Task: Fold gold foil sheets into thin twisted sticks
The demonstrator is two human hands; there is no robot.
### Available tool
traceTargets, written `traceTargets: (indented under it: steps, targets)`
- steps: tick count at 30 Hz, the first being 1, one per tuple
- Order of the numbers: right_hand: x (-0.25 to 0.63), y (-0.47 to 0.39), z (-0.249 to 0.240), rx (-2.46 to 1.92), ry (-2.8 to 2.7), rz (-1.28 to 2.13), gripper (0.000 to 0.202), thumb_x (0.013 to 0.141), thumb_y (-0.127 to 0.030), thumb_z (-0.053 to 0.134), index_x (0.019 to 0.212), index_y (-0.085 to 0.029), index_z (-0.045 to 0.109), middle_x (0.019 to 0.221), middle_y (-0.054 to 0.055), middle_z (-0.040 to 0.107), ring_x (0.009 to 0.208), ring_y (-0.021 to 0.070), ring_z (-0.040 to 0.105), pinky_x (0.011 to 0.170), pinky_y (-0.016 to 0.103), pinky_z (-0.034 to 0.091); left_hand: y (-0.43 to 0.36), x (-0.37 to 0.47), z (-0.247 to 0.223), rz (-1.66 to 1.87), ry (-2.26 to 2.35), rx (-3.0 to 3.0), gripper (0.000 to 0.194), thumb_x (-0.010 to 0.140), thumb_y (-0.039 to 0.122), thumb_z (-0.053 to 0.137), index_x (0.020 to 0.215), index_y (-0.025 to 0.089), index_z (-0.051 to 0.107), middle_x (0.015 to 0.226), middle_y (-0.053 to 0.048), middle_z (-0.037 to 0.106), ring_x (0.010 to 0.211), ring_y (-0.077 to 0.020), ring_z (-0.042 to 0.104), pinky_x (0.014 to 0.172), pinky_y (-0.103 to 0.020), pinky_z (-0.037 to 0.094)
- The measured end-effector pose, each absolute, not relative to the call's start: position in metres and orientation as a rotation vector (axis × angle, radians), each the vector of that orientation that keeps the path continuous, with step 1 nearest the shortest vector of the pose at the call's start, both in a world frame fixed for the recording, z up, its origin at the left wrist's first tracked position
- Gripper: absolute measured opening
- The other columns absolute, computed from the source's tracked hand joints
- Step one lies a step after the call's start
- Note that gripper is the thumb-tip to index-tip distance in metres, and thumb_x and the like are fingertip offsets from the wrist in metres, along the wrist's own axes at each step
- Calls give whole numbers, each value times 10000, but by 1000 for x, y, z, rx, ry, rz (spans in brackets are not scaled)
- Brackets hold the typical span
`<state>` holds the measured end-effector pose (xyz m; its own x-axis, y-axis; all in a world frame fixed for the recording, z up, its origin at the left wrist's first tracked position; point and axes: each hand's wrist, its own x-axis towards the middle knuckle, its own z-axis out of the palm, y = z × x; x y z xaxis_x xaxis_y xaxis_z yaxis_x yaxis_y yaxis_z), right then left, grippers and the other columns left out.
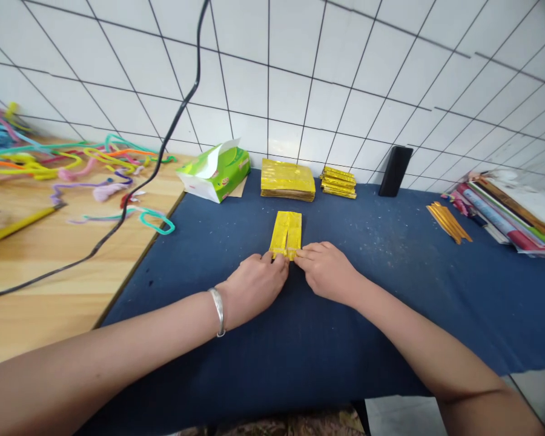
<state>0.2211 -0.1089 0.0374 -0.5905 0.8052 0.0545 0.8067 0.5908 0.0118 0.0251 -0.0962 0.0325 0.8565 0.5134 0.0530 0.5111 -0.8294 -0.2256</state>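
Note:
A sheet of gold foil paper [287, 230] lies on the dark blue cloth in front of me. Its two sides are folded inward and meet along a middle seam. My left hand [258, 275], with a silver bangle at the wrist, is closed with its fingertips on the paper's near left edge. At the near right edge, my right hand [327, 269] has its fingers closed on the same paper. Both hands are at the bottom end, where a narrow strip looks turned up. The thumbs are mostly hidden.
Behind the paper stand a stack of gold sheets [287, 180], folded gold pieces [338, 182], a green tissue pack [218, 172] and a black upright object [395, 172]. Gold strips [449, 222] and books [508, 212] lie right. A black cable [163, 145] crosses colourful pipe cleaners [95, 160] left.

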Motion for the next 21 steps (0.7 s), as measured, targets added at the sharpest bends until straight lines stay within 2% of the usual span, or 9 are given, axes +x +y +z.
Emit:
traceTargets:
  steps: [8, 15, 18, 21]
  targets:
    - [225, -104, 37, -1396, -2654, 120, 275, 835, -167, 461, 1010, -197, 671, 986, 56, 687, 968, 169, 553, 832, 328, 368, -75, 21, 30, -166, -842, -2908, 184, 888, 190, 412, 967, 152, 573, 933, -88, 602, 948, -202, 568, 732, -307, 435]
    - [230, -100, 34, -1108, -2608, 316, 250, 846, -195, 473, 990, -218, 677, 948, 1, 700, 935, 127, 589, 884, 287, 405, -47, 22, 18, -319, -966, -2982, 221, 919, 282, 377, 933, 160, 560, 1025, -82, 581, 996, -175, 567, 888, -344, 427]
    - [251, -84, 34, -1309, -2369, 194, 259, 863, -211, 448, 990, -213, 674, 983, 20, 695, 933, 142, 595, 877, 312, 425, -47, 23, 16, -366, -981, -2988, 222, 905, 325, 405, 932, 157, 548, 1056, -91, 576, 1027, -191, 557, 922, -370, 418]
    - [277, -65, 29, -1511, -2185, 178, 283, 862, -208, 445, 1068, -217, 639, 1093, 24, 660, 999, 150, 575, 901, 325, 425, -46, 23, 15, -391, -974, -3018, 224, 889, 345, 429, 952, 158, 537, 1122, -100, 558, 1058, -192, 545, 948, -374, 408]
